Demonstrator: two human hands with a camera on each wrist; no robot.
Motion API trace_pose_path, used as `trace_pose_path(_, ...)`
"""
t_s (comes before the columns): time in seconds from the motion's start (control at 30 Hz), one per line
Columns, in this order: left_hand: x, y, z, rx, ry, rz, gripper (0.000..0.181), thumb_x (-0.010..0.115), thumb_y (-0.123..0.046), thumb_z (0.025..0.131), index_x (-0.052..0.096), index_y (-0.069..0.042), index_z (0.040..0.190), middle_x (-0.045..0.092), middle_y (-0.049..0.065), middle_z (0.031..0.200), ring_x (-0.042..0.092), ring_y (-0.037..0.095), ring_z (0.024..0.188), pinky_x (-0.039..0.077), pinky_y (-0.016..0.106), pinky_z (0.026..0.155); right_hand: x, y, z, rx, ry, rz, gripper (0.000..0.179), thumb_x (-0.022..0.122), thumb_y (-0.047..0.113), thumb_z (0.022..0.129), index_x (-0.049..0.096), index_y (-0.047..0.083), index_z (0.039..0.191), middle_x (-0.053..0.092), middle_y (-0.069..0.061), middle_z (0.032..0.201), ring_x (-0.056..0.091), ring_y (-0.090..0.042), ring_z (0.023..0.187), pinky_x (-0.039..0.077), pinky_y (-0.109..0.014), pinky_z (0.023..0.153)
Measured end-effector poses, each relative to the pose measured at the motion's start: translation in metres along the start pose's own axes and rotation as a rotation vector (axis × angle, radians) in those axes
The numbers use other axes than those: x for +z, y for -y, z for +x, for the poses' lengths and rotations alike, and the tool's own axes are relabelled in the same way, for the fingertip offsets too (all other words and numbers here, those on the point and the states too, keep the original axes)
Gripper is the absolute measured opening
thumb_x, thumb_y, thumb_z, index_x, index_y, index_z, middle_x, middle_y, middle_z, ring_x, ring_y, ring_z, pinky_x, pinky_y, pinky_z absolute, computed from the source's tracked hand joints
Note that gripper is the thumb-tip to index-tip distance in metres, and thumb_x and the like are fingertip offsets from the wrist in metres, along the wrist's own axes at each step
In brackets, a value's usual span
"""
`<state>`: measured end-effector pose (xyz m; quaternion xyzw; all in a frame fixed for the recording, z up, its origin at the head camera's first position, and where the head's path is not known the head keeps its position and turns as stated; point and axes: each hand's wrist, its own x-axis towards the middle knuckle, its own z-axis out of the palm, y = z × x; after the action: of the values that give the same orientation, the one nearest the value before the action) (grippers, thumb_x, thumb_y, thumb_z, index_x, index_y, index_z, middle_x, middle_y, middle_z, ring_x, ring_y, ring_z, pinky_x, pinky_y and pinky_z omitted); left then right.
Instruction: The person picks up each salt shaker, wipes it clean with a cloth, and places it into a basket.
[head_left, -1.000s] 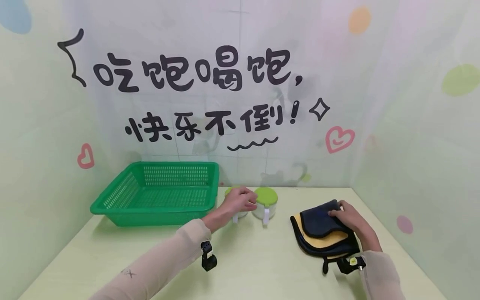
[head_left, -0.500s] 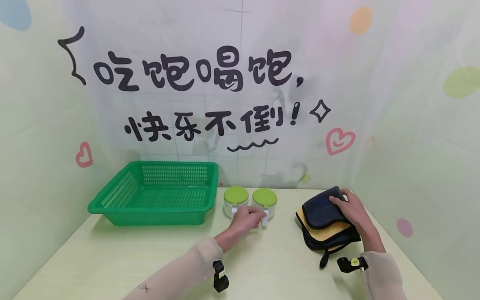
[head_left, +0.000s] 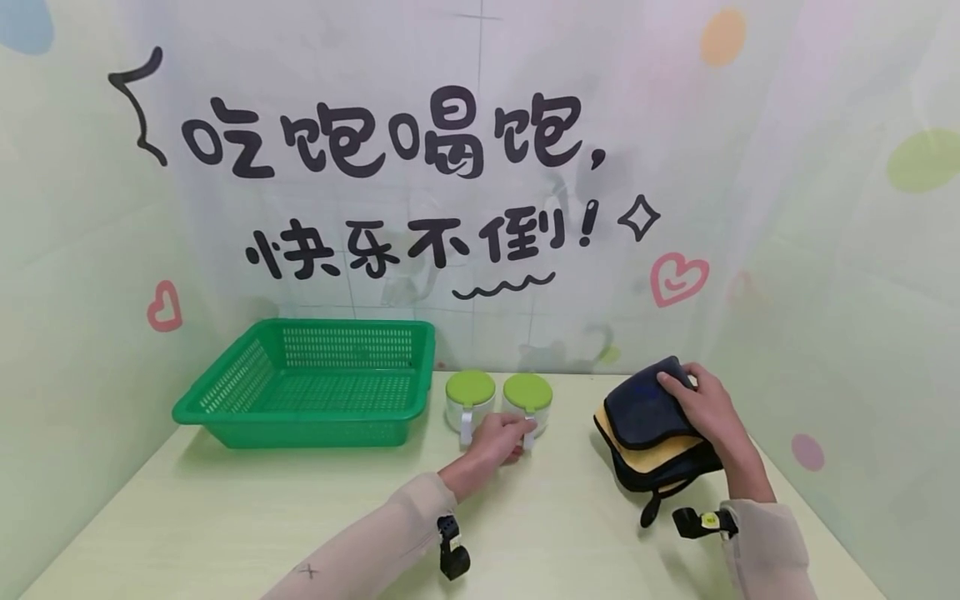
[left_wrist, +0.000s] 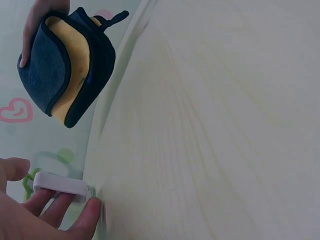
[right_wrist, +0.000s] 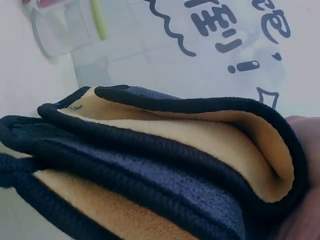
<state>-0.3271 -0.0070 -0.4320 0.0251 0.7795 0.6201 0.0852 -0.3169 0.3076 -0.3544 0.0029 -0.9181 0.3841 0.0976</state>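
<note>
Left hand (head_left: 493, 442): fingers curl round the white handle (left_wrist: 61, 184) of the right jar (head_left: 527, 392).
Right hand (head_left: 708, 410): grips the cloth (head_left: 648, 408) by its upper edge, thumb across the front.
Cloth: folded, dark blue and yellow with black trim, tilted at the right of the table (head_left: 225, 517) (whether its lower edge touches the top, one cannot tell).
Jars: the right one stands upright beside the left jar (head_left: 470, 389), both under green lids.
Basket (head_left: 315, 434): green, slatted, left of the jars.
Wall (head_left: 525, 33): black Chinese lettering above pink hearts.
</note>
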Motion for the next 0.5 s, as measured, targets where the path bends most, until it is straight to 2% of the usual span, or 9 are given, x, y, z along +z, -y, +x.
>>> trace_pose_path(0.13,0.004,-0.001,0.005,-0.007,0.024,-0.070,0.040,0.062,-0.031,0.101,0.070,0.004,0.121,0.071,0.012,0.106,0.061,0.015,0.089,0.056,0.031,0.084,-0.001,0.006,-0.001,-0.014,-0.013,-0.007,0.057,0.049,0.046,0.107,0.048,-0.006,0.130,0.055,-0.034,0.130,0.055,-0.043,0.108,0.043,-0.047,0.090)
trace_pose_path(0.23,0.006,-0.001,0.007,-0.009,0.030,-0.127,0.039,0.060,-0.026,0.103,0.070,0.007,0.120,0.074,0.014,0.109,0.064,0.015,0.092,0.056,0.030,0.086,0.000,0.009,-0.001,-0.031,-0.024,-0.017,0.056,0.049,0.046,0.107,0.050,-0.006,0.128,0.056,-0.033,0.128,0.056,-0.043,0.107,0.043,-0.047,0.089)
trace_pose_path(0.33,0.009,0.000,0.008,0.007,0.023,-0.156,0.035,0.059,-0.023,0.104,0.071,0.008,0.114,0.075,0.012,0.104,0.065,0.016,0.092,0.056,0.030,0.084,0.000,0.011,-0.001,-0.049,-0.040,-0.026,0.055,0.049,0.047,0.107,0.052,-0.005,0.126,0.058,-0.032,0.126,0.056,-0.042,0.106,0.042,-0.045,0.088)
trace_pose_path(0.5,0.012,0.004,0.009,0.044,-0.004,-0.153,0.031,0.059,-0.022,0.105,0.074,0.005,0.107,0.075,0.009,0.101,0.064,0.015,0.093,0.054,0.028,0.079,-0.001,0.013,-0.002,-0.060,-0.054,-0.029,0.055,0.049,0.047,0.107,0.053,-0.005,0.126,0.059,-0.032,0.125,0.056,-0.041,0.105,0.042,-0.045,0.087)
